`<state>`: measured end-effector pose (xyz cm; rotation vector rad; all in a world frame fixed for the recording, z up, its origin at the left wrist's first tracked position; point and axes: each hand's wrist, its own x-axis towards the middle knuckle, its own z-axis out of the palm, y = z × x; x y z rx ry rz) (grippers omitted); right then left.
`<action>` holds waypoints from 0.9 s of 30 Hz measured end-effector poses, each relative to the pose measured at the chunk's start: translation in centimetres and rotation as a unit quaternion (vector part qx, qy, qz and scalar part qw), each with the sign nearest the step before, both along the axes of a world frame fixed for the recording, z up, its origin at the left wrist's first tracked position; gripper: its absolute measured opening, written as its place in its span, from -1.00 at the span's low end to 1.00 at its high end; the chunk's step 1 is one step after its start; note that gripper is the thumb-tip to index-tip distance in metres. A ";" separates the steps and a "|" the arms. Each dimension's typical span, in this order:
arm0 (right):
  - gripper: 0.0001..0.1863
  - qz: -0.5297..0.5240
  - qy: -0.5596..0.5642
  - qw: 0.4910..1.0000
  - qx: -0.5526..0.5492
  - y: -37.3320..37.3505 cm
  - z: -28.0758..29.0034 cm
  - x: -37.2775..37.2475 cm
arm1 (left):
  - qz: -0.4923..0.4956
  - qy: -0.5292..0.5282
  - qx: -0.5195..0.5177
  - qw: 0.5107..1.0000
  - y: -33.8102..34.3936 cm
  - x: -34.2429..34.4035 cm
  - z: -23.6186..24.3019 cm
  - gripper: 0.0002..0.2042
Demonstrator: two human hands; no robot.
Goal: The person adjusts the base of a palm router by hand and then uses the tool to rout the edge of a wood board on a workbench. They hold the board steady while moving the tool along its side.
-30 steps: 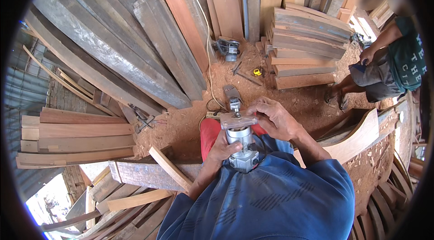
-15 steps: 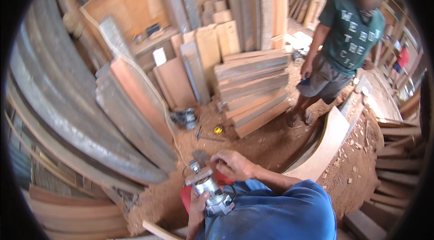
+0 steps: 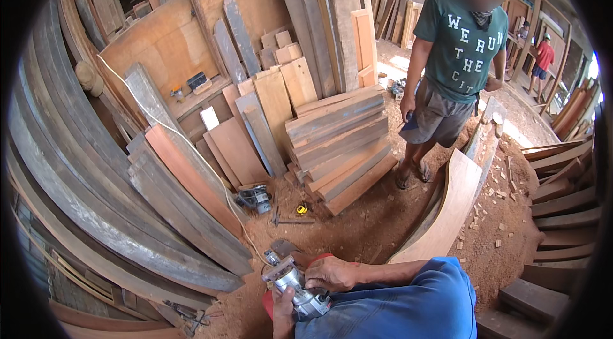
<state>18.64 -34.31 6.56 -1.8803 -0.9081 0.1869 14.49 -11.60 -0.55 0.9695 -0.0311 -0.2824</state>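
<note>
A silver trim router [image 3: 295,285] lies tilted across my lap, its square base plate facing away from me. My left hand [image 3: 284,306] is wrapped around the near left side of its body, the thumb on the metal. My right hand [image 3: 332,273] rests on the router's right side with its fingers curled against it; the fingertips are partly hidden. Beyond the base plate, a small metal piece [image 3: 272,257] sticks out. Blue cloth [image 3: 396,301] covers my leg below both hands.
A black-and-grey power tool [image 3: 254,198], a yellow tape measure [image 3: 302,209] and a dark T-shaped tool [image 3: 278,216] lie on the sawdust. Boards are stacked [image 3: 345,141] ahead. A curved plank [image 3: 440,211] lies to the right, near a standing person [image 3: 456,52]. A pale cord [image 3: 185,138] runs leftward.
My right hand has come down from above the router onto its side. My left hand keeps its hold. The view has shifted, and the standing person now has an arm bent at the waist.
</note>
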 end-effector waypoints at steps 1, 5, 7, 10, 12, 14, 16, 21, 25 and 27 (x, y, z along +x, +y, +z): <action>-0.76 -0.018 -0.013 1.000 -0.004 0.3 -0.1 -0.3 | 0.006 -0.006 0.005 1.000 0.0 0.0 -0.3 -0.53; -0.68 -0.047 0.057 0.997 -0.026 0.5 1.0 -0.5 | 0.022 -0.015 0.027 0.999 0.4 0.2 -2.1 -0.51; -0.66 -0.048 0.132 0.990 0.012 0.7 0.8 -0.5 | 0.026 -0.017 0.020 0.999 0.2 0.2 -1.9 -0.50; -0.60 -0.022 0.314 0.948 0.039 0.9 -0.8 -0.1 | 0.025 0.005 0.035 0.999 -0.2 -0.3 0.3 -0.46; -0.59 -0.004 0.397 0.917 0.031 1.2 -1.1 0.1 | 0.026 -0.015 0.048 0.998 -0.4 -0.2 1.4 -0.42; -0.60 0.015 0.433 0.901 0.008 0.7 -0.1 0.9 | 0.040 -0.065 0.063 0.995 -0.4 0.2 1.3 -0.38; -0.59 0.061 0.322 0.943 0.055 0.2 0.6 1.3 | 0.002 -0.044 0.055 0.998 0.0 0.2 -0.4 -0.30; -0.57 0.053 0.400 0.915 0.018 -0.1 1.8 0.3 | -0.014 -0.027 0.016 0.999 -0.4 -0.2 1.2 -0.25; -0.60 0.058 0.496 0.865 0.050 0.2 1.2 0.4 | -0.017 -0.024 -0.017 0.999 -0.3 -0.8 1.6 -0.21; -0.59 0.042 0.548 0.834 0.058 0.7 1.5 0.5 | -0.024 -0.011 -0.014 1.000 0.1 -0.9 1.1 -0.14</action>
